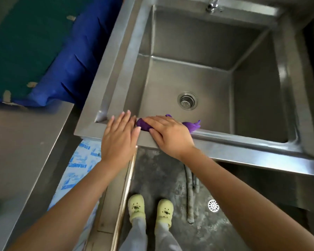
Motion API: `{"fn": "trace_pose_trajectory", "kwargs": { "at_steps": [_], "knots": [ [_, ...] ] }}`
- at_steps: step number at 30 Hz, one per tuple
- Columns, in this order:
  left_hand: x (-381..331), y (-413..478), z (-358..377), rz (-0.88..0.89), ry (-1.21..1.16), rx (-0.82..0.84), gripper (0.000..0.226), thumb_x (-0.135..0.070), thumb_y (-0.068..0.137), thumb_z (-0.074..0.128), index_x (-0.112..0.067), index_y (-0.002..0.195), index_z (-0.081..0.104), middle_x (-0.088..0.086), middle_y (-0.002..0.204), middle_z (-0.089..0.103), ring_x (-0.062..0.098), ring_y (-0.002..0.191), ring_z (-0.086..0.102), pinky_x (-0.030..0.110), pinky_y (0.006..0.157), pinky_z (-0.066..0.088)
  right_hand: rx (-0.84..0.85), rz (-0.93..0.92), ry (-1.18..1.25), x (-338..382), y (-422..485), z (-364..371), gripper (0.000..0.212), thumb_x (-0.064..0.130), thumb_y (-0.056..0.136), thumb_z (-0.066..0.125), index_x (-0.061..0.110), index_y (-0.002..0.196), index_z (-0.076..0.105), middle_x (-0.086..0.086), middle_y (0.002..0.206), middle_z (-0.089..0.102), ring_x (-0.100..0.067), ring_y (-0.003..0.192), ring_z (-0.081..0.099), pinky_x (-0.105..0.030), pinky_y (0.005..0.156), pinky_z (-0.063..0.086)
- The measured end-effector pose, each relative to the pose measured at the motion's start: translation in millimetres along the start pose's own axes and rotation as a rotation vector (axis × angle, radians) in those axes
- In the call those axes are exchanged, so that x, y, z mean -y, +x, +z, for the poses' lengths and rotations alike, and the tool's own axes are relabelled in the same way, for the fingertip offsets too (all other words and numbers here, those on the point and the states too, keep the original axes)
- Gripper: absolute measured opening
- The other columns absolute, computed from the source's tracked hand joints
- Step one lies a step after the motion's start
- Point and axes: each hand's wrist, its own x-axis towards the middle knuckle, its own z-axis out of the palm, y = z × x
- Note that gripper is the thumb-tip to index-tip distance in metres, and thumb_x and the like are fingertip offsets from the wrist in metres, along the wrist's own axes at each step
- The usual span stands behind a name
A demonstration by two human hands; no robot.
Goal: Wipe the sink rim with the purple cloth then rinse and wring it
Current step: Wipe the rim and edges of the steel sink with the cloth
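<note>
A deep steel sink (pixel 243 136) fills the upper right of the head view. On its front rim lies the bunched purple cloth (pixel 143 125), and my right hand (pixel 169 134) presses flat on top of it, fingers pointing left. A tail of the cloth sticks out to the right of that hand. My left hand (pixel 119 137) rests flat on the same rim just left of the cloth, fingers spread, holding nothing. Its thumb almost touches the cloth.
A tap (pixel 213 5) stands at the sink's back edge and a drain strainer (pixel 187 101) sits in the basin floor. A steel counter (pixel 22 142) lies to the left, with a blue and green bin (pixel 49 51) behind it. My feet in pale green shoes (pixel 150 208) stand on the concrete floor beside a floor drain (pixel 213 205).
</note>
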Motion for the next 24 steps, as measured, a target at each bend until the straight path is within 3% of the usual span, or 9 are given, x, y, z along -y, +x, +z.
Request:
{"fn": "trace_pose_trajectory", "kwargs": {
  "at_steps": [7, 15, 17, 21, 24],
  "knots": [
    [-13.7, 1.6, -0.2, 0.01, 0.059, 0.035, 0.062, -0.04, 0.096, 0.02, 0.001, 0.126, 0.055, 0.018, 0.134, 0.055, 0.032, 0.128, 0.048, 0.04, 0.113, 0.022, -0.197, 0.092, -0.02, -6.7, -18.1, -1.4, 0.031, 0.025, 0.088, 0.046, 0.02, 0.111, 0.067, 0.005, 0.104, 0.073, -0.016, 0.097, 0.067, -0.029, 0.08, 0.051],
    [-77.5, 12.7, 10.9, 0.179, 0.049, 0.159, 0.071, -0.045, 0.098, 0.011, 0.0, 0.118, 0.061, 0.017, 0.128, 0.06, 0.028, 0.122, 0.055, 0.033, 0.11, 0.022, -0.219, 0.205, -0.108, -47.8, -57.2, -21.8, 0.031, 0.026, 0.088, 0.047, 0.02, 0.109, 0.068, 0.006, 0.105, 0.073, -0.014, 0.098, 0.067, -0.029, 0.085, 0.05],
    [-90.1, 14.9, 12.8, 0.18, 0.046, 0.144, 0.068, -0.046, 0.096, 0.014, -0.001, 0.125, 0.057, 0.016, 0.133, 0.056, 0.026, 0.127, 0.051, 0.031, 0.114, 0.02, -0.24, 0.228, -0.112, -58.5, -67.6, -28.9, 0.03, 0.024, 0.087, 0.048, 0.02, 0.108, 0.069, 0.006, 0.104, 0.073, -0.014, 0.098, 0.067, -0.029, 0.085, 0.05],
    [-105.1, 14.1, 18.5, 0.166, 0.07, 0.144, 0.076, -0.045, 0.088, -0.005, -0.009, 0.143, 0.033, 0.007, 0.152, 0.032, 0.017, 0.143, 0.025, 0.026, 0.114, 0.002, -0.275, 0.284, -0.126, -82.5, -93.2, -45.3, 0.028, 0.022, 0.088, 0.05, 0.019, 0.108, 0.069, 0.005, 0.105, 0.073, -0.014, 0.1, 0.067, -0.028, 0.089, 0.048],
    [-109.0, 14.7, 19.4, 0.146, 0.077, 0.137, 0.077, -0.044, 0.087, -0.009, -0.01, 0.145, 0.028, 0.005, 0.154, 0.027, 0.015, 0.144, 0.019, 0.026, 0.114, -0.001, -0.292, 0.324, -0.154, -96.5, -108.3, -54.9, 0.028, 0.023, 0.088, 0.049, 0.02, 0.107, 0.069, 0.005, 0.105, 0.073, -0.014, 0.101, 0.066, -0.026, 0.091, 0.045]
  ]
}}
